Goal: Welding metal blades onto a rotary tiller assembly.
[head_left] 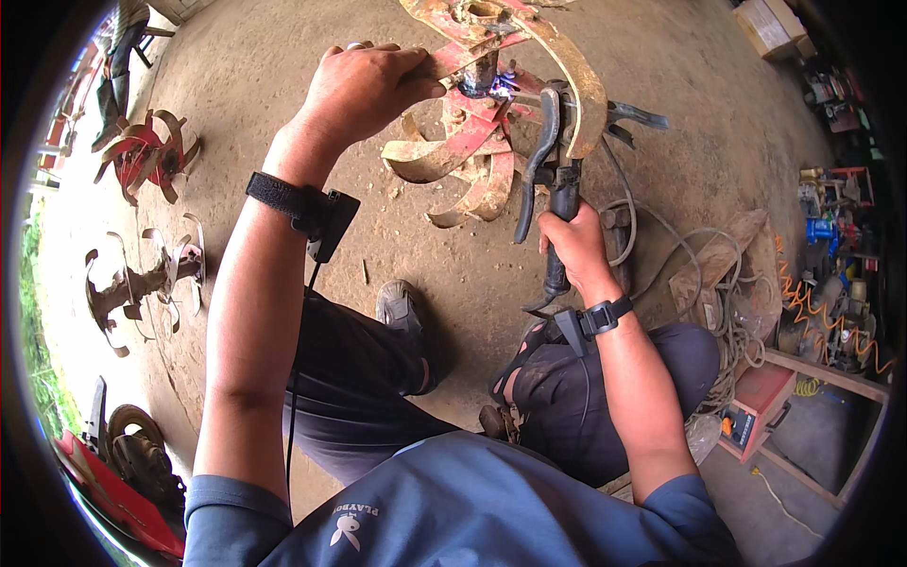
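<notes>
A tiller rotor [463, 142] with curved, rusty blades and worn red paint stands on the floor ahead of me. My left hand [368, 83] is closed around one of its flat red blade arms at the upper left. In my right hand [578, 246] is the black handle of a welding electrode holder [564, 200], its head up beside the rotor's right side. A small blue-white glow shows at the rotor's dark centre shaft [479, 76]. The electrode itself I cannot make out. A long curved blade [581, 76] passes in front of the holder's upper part.
Two more tiller rotors, one red [146, 156] and one rusty [142, 283], lie at the left. Coiled cable [732, 321] runs along the right, near a red box [756, 402] and a wooden frame [798, 477]. A cardboard box [770, 28] sits far right.
</notes>
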`<state>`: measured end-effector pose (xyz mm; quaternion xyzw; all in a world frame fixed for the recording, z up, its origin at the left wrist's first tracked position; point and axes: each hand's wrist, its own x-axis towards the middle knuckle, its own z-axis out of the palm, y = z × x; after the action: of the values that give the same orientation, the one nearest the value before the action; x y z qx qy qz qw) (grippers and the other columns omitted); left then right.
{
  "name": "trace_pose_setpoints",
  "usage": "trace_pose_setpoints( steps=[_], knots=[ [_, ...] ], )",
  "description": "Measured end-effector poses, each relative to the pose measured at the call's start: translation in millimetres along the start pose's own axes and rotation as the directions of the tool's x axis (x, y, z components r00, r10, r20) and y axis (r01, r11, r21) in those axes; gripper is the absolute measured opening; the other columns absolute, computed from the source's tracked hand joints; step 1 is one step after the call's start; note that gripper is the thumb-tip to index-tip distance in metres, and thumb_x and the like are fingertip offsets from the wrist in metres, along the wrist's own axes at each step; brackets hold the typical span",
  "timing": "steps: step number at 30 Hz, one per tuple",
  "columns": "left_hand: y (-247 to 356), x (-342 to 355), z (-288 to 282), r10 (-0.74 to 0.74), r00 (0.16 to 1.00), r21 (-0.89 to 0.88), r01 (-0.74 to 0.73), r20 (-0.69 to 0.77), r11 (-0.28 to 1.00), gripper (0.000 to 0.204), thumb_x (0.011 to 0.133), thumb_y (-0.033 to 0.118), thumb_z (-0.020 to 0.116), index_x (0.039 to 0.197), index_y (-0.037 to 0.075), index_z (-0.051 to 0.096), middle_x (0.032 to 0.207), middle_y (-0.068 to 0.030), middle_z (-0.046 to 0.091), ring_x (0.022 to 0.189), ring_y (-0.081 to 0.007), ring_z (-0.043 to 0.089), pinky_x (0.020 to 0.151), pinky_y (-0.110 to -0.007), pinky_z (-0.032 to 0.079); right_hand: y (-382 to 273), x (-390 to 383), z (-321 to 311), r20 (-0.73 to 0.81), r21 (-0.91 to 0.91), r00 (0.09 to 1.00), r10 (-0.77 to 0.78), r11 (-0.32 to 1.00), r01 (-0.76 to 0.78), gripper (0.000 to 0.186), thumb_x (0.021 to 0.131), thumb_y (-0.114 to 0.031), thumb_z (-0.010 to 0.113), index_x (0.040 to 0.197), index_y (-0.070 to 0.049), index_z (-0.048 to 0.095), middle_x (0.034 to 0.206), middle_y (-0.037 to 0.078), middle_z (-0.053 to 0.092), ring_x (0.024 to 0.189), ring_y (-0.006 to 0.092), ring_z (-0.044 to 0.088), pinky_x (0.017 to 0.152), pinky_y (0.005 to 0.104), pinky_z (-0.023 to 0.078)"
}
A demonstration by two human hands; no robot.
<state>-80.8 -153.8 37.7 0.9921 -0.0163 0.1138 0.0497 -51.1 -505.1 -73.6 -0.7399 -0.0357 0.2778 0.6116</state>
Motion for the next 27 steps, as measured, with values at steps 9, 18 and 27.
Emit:
trace_pose_setpoints(
  steps=[9,18,27],
  knots=[
    [3.4,-0.2,-2.0,0.026,0.999,0.002,-0.026,-0.02,1.0,0.029,0.099,0.036,0.07,0.121,0.017,0.073,0.105,-0.0099,0.076,0.105,-0.0348,0.072,0.092,-0.048,0.056,9.3,4.8,-4.1,-0.013,0.022,1.0,0.001,1.0,0.0,0.012,0.087,-0.012,0.072,0.093,-0.007,0.063,0.075,-0.001,0.061,0.06,0.013,0.059,0.057,0.0334,0.048],
    [7.7,0.1,-8.7,0.028,0.999,-0.024,-0.028,-0.031,0.999,0.035,0.101,0.041,0.072,0.125,0.015,0.075,0.105,-0.0126,0.077,0.105,-0.0357,0.073,0.093,-0.049,0.056,7.5,1.9,-5.2,0.047,0.071,0.999,-0.025,0.997,0.022,0.012,0.089,-0.01,0.07,0.099,-0.006,0.065,0.075,0.001,0.063,0.06,0.0134,0.062,0.057,0.0326,0.05],
    [-12.4,-0.2,10.9,0.211,0.971,0.096,-0.201,-0.114,0.975,0.031,0.093,0.033,0.077,0.123,0.026,0.078,0.118,-0.0005,0.079,0.114,-0.0233,0.074,0.093,-0.047,0.06,1.1,1.8,-0.6,-0.008,-0.021,0.999,-0.044,0.999,0.044,0.006,0.092,-0.001,0.067,0.093,-0.004,0.062,0.073,0.002,0.062,0.056,0.0139,0.062,0.052,0.0316,0.051]
  ],
)
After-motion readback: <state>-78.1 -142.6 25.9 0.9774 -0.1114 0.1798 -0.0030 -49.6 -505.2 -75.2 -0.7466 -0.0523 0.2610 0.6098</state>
